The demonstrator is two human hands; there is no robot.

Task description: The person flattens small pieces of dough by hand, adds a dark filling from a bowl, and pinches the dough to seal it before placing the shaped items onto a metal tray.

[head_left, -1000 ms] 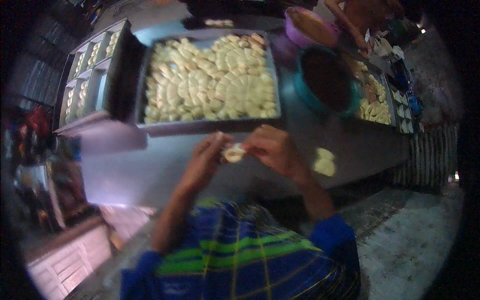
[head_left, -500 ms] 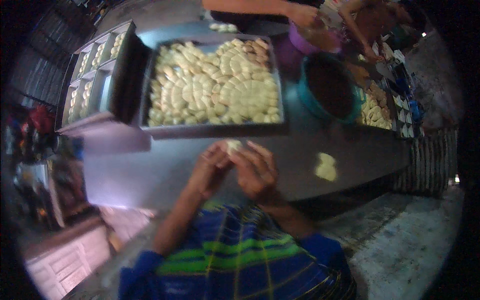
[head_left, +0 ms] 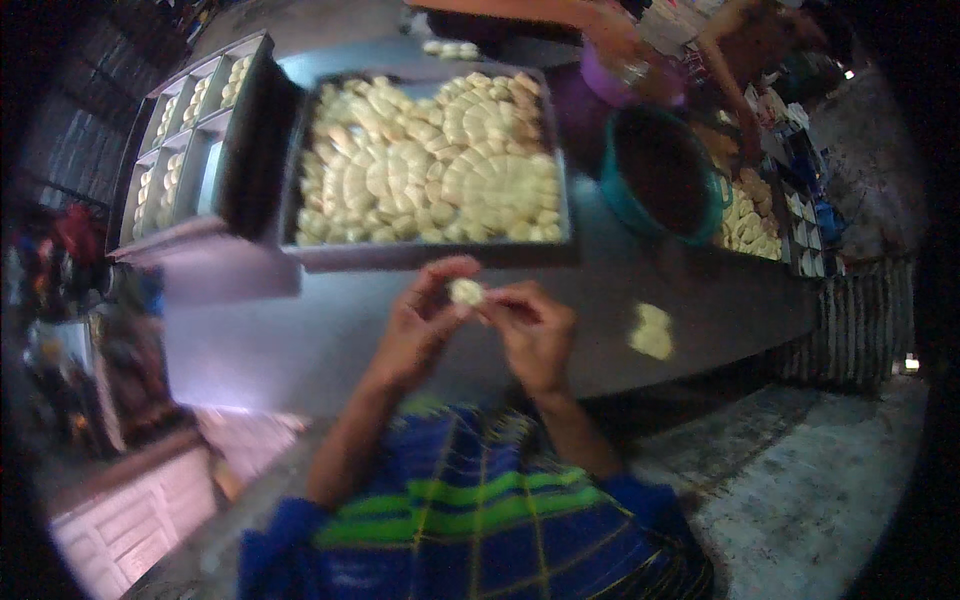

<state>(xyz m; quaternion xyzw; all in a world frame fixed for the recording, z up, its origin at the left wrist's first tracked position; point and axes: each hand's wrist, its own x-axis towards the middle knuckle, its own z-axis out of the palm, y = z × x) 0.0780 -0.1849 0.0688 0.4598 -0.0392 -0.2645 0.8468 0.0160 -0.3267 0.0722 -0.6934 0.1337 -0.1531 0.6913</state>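
A small pale dough ball (head_left: 466,292) is between my hands, above the near part of the metal table. My left hand (head_left: 418,322) holds it between thumb and curled fingers. From the other side, my right hand (head_left: 535,330) pinches at its edge with thumb and fingertips. Just beyond my hands stands a shallow metal tray (head_left: 430,256) full of pale dough pieces (head_left: 400,170), some in curved rows, with browner ones in its far right corner. A flattened piece of dough (head_left: 652,332) lies on the table to my right.
At the left, a divided metal tin (head_left: 212,125) holds dough pieces in its compartments. Right of the tray stand a teal basin (head_left: 612,190) with dark contents and a purple bowl (head_left: 597,75). Another person's arm (head_left: 520,10) reaches to that bowl. More dough pieces (head_left: 752,222) lie farther right.
My hands have drawn slightly apart, leaving the dough ball more exposed. My right hand has shifted right, its fingers going from wrapped over the dough to a pinch at its edge.
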